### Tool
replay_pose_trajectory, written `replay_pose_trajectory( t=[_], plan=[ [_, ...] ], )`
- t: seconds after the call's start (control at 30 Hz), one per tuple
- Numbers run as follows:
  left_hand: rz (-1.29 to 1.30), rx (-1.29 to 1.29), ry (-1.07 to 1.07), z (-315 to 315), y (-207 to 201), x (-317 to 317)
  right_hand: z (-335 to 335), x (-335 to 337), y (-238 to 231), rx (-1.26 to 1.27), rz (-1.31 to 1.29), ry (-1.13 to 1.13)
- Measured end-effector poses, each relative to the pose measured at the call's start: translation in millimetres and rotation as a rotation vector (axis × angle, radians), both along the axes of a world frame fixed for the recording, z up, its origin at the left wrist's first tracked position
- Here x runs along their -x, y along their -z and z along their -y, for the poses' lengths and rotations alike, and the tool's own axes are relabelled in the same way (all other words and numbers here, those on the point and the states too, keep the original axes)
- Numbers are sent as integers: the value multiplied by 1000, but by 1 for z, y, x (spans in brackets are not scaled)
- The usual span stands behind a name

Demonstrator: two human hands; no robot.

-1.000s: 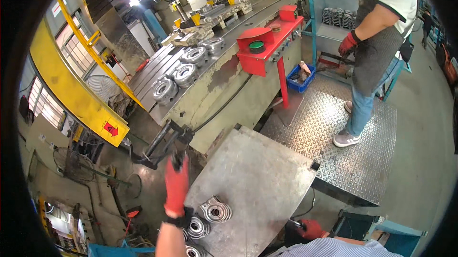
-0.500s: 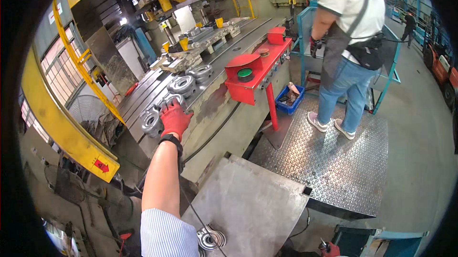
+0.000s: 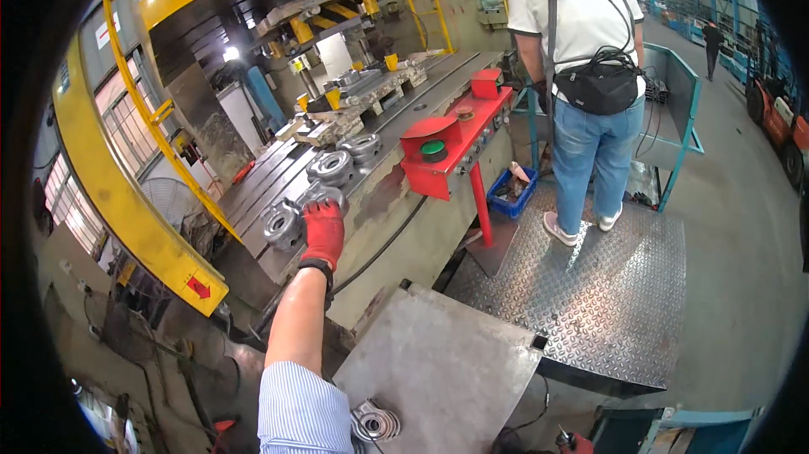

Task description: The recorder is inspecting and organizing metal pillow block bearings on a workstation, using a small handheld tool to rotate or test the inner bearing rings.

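Note:
My left hand (image 3: 324, 233), in a red glove, reaches forward to the edge of the press bed. Its fingers are closed over the near side of a grey metal ring casting (image 3: 325, 193). Another ring casting (image 3: 281, 226) lies just left of it, and two more, a ring casting (image 3: 330, 168) and a ring casting (image 3: 361, 147), sit farther along the same edge. At the lower border, my red-gloved right hand (image 3: 578, 445) is partly cut off. It is closed round a thin pen-like tool (image 3: 563, 432), whose exact kind I cannot make out.
A red control stand (image 3: 451, 150) with a green button stands right of the castings. A steel table (image 3: 447, 361) holds stacked rings (image 3: 375, 422) nearby. A co-worker (image 3: 590, 100) stands on the tread-plate platform (image 3: 607, 285), beside a blue bin (image 3: 512, 193). Yellow press frame (image 3: 126, 201) at left.
My left hand's fingers have drawn together on the casting. The view has shifted slightly, and the co-worker has turned their back toward me.

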State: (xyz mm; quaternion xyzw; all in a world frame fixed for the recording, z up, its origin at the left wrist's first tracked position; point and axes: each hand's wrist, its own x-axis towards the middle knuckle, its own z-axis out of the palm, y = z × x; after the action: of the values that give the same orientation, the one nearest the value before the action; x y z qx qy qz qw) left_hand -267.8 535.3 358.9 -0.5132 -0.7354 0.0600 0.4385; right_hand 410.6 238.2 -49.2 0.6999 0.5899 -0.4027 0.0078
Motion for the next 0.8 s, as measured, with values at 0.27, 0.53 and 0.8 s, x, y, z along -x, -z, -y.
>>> replay_pose_trajectory(
  t=[0.27,0.53,0.8],
  plan=[
    [697,-214,362,59,-37,-87,-15,25,-61,-224,-199,-96],
    [2586,-552,462,267,76,-193,-11,71,-107,-167,-426,-246],
    [3011,-1083,191,419,246,-276,25,80,-86,-219,-426,-319]
  ],
)
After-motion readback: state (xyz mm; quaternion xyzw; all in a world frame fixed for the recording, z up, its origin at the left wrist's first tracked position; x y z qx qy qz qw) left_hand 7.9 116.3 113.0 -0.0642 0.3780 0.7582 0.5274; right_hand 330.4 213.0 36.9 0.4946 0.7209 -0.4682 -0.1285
